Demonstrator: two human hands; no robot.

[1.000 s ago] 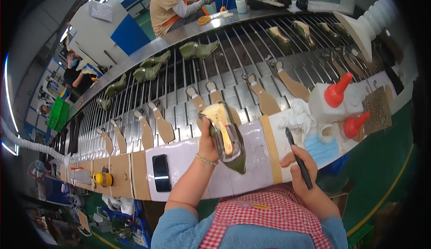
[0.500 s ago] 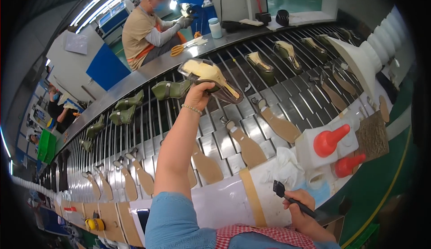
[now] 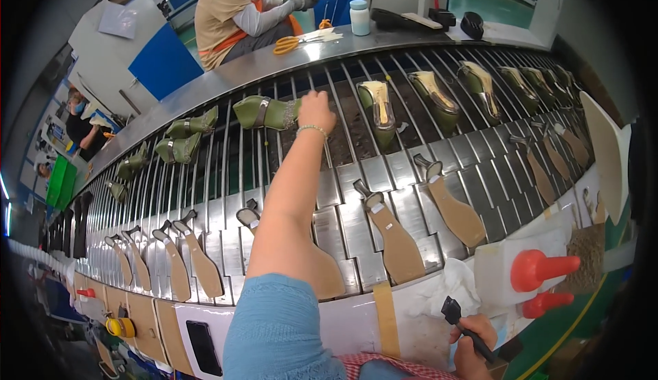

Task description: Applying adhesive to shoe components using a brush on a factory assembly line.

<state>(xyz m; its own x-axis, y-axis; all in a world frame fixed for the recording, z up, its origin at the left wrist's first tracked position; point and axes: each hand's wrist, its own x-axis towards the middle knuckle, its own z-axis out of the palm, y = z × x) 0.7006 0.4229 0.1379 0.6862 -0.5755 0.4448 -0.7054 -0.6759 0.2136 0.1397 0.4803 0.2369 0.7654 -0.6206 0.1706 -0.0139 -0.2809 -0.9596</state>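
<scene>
My left hand [image 3: 317, 114] reaches over the rack, its fingers curled at the near-right end of a green sandal upper on a last [image 3: 264, 112]; the fingertips are partly hidden. This sandal lies on its side with a dark strap across it. To the hand's right, another green sandal on a last [image 3: 380, 105] rests with its cream underside up. My right hand [image 3: 473, 342] is closed round the black handle of a small brush [image 3: 452, 309], bristle end pointing up-left, at the front edge beside a crumpled white cloth [image 3: 456, 287].
Tan soles with heels [image 3: 394, 250] line the metal slat conveyor [image 3: 343, 222]. Several green sandals [image 3: 181, 148] sit on the bars. A white container with a red nozzle [image 3: 541, 270] stands at right. Scissors [image 3: 286, 45] and a bottle [image 3: 359, 18] lie near a seated person [image 3: 229, 9]. A phone [image 3: 203, 347] lies front left.
My left hand has let go of the sandal it held up; that one now rests underside up on the bars. The hand has moved to the green sandal at left. The view has shifted.
</scene>
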